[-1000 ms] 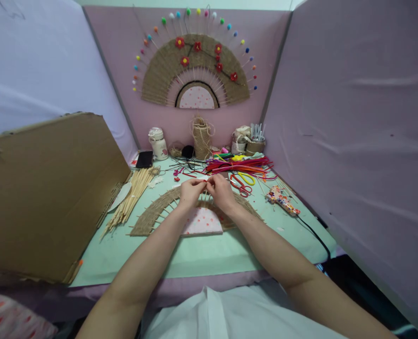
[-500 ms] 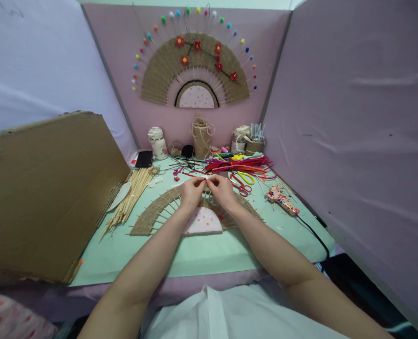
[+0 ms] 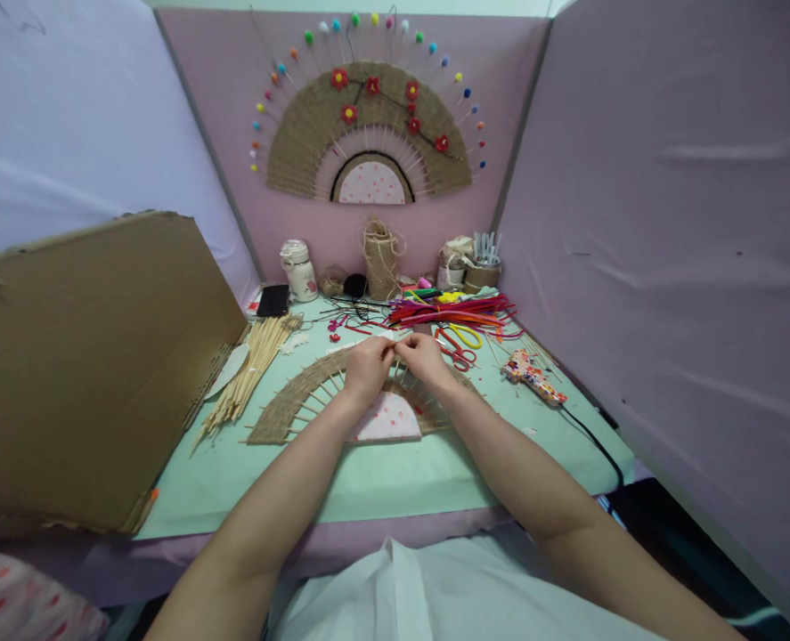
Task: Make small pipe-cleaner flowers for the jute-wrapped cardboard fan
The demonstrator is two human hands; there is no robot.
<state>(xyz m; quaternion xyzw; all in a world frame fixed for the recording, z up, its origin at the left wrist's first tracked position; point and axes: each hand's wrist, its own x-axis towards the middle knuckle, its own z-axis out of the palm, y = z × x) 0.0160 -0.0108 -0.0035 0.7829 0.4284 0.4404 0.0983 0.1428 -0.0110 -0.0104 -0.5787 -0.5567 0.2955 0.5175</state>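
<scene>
- Your woven fan (image 3: 274, 411) lies flat on the bench (image 3: 408, 499) beneath your hands, its ends spreading toward 8 and 4 o'clock from them; your hands and forearms hide part of it.
- The polka-dotted half-disc (image 3: 389, 420) at the fan's centre sits at 6 o'clock from your hands, between your forearms.
- You have your left hand (image 3: 368, 367) and right hand (image 3: 423, 356) side by side over the fan's upper arc, fingers curled inward; you cannot tell whether either touches it.
- Both hands are closed in a pinch, thumb to forefinger, their tips meeting; anything between them is too small to tell.
- Your left forearm (image 3: 301, 472) comes in from 7 o'clock, your right forearm (image 3: 501, 454) from between 4 and 5.
- Nearest you find red-handled scissors (image 3: 463, 359) at 3 o'clock, pipe cleaners (image 3: 458, 312) at 2, and a bundle of sticks (image 3: 251, 367) at 9.
</scene>
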